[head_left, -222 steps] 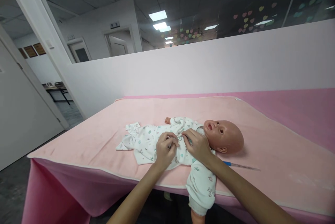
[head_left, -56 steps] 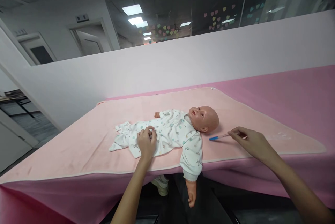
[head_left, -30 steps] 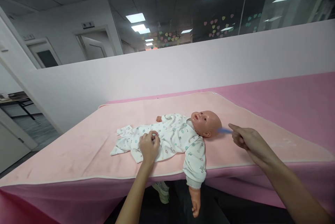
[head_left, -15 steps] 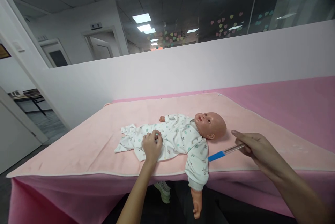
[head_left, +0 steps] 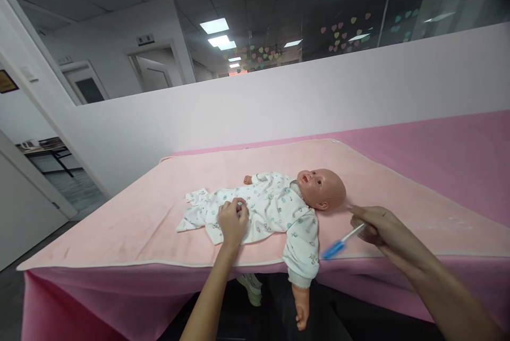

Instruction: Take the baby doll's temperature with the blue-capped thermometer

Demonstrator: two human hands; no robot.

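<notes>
A baby doll [head_left: 274,200] in a white printed outfit lies on its back, head to the right. Its near arm hangs over the table's front edge. On the doll's lower body rests my left hand [head_left: 234,220], fingers curled in; whatever is between them is hidden. Right of the doll's head, my right hand [head_left: 374,227] is closed with its index finger extended. It pinches a slim clear stick with a blue end [head_left: 335,249]. The blue end points down and left, close to the doll's sleeve, and is blurred by motion.
A peach blanket [head_left: 131,213] lies over a pink cloth [head_left: 450,165] covering the table. Behind stands a white half wall [head_left: 247,107] with glass above. Below the front edge a shoe [head_left: 251,288] shows. A doorway and a dark desk [head_left: 56,158] are at left.
The blue end of the stick has swung down, tilting more steeply in my right hand, which has shifted slightly down. My left hand and the doll stay in place.
</notes>
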